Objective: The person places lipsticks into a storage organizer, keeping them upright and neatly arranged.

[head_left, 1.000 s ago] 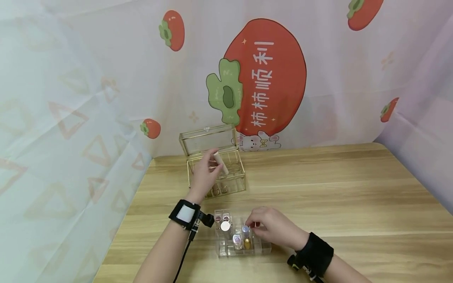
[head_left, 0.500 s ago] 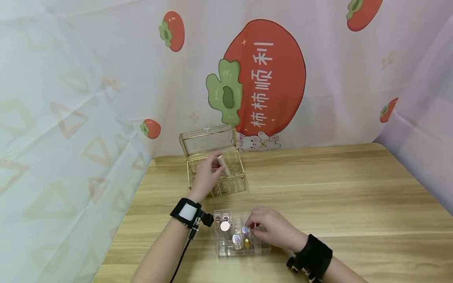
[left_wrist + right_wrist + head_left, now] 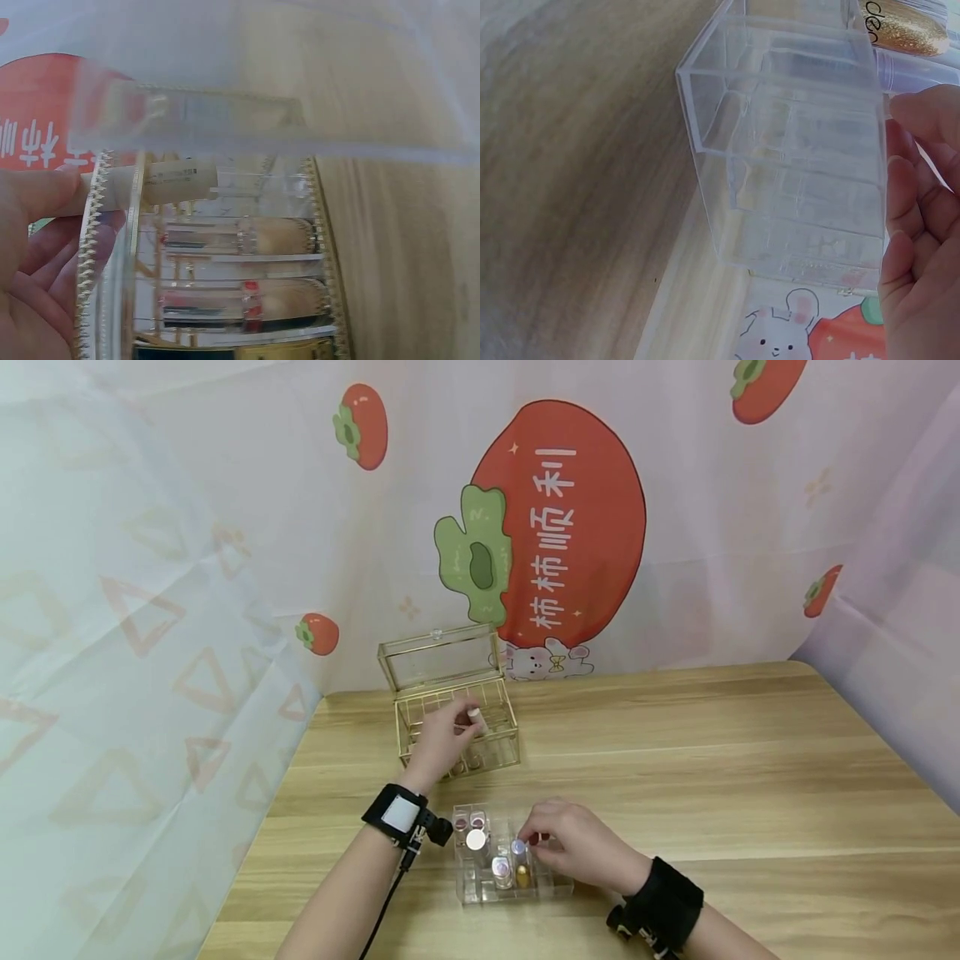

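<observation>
My left grip (image 3: pixel 441 740) is pinching the pale tube (image 3: pixel 477 721) between thumb and fingers, holding it tilted at the open glass box (image 3: pixel 511 702). My right grip (image 3: pixel 573 839) is resting beside the lilac tube (image 3: pixel 518 848) in the clear organiser (image 3: pixel 558 887); hold unclear. Risk: that slant could be knocking the gilt rim (image 3: pixel 501 733), loosening the pinch.

At the left edge, the left hand (image 3: pixel 34 289) pinches a pale tube (image 3: pixel 180 180) that points rightward over the gold-edged box (image 3: pixel 324 225). Two tubes, an upper one (image 3: pixel 277 235) and a lower one (image 3: pixel 289 300), lie in the box at centre. Wood (image 3: pixel 412 262) fills the right, below a blurred clear panel (image 3: pixel 375 82).
</observation>
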Tool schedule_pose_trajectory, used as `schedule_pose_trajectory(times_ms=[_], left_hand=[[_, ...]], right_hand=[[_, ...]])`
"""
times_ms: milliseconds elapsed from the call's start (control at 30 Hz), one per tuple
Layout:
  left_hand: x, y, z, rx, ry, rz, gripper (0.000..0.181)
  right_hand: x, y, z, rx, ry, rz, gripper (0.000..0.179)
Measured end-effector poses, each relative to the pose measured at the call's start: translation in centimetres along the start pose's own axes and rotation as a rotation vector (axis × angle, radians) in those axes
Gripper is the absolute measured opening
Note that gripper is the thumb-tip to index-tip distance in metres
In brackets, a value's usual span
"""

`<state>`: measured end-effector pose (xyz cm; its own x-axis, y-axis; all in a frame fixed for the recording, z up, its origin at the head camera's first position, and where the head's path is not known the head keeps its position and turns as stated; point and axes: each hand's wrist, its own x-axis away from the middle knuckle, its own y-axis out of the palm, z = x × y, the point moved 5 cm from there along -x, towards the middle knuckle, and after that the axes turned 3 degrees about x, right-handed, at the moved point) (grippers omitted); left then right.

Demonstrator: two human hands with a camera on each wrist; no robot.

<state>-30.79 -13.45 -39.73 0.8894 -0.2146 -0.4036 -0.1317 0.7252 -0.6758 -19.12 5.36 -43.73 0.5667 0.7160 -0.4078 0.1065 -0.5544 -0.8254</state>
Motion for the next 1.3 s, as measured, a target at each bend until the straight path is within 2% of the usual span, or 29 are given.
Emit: schedule_pose_trajectory(times_ms=[167,433,633,800,967,1133,1200,1300], left_hand=[[0.2,0.6,0.0,-0.046,0.019,-0.03,0.026],[0.4,0.7,0.2,-0.103,0.039,-0.031,0.022],[0.5,0.6,0.0,-0.102,0.039,-0.049,0.018],[0.7,-0.1,0.5,-0.084,0.089,-0.037,0.017],[2.1,-1.4,1.3,-0.082,0.142,-0.018,0.015],[4.3,-2.5,1.8,-0.065,0.192,0.005,0.015],[5.3,-2.7,1.7,-0.036,0.177,-0.011,0.016],[7.0,-2.6,1.2,-0.003,0.103,-0.075,0.019]], right_hand=[[0.0,0.0,0.0,0.012,-0.004,0.009,0.017],[0.1,0.2,-0.2,0.021,-0.008,0.025,0.018],[0.1,0.2,-0.3,0.018,-0.014,0.025,0.018],[-0.1,0.1,-0.2,0.015,-0.015,0.024,0.019],[-0.2,0.0,0.0,-0.008,0.01,-0.007,0.019],[-0.4,-0.3,0.2,-0.067,0.064,-0.061,0.022],[-0.4,-0.4,0.1,-0.076,0.076,-0.081,0.024],[-0.4,-0.4,0.0,-0.065,0.077,-0.102,0.026]])
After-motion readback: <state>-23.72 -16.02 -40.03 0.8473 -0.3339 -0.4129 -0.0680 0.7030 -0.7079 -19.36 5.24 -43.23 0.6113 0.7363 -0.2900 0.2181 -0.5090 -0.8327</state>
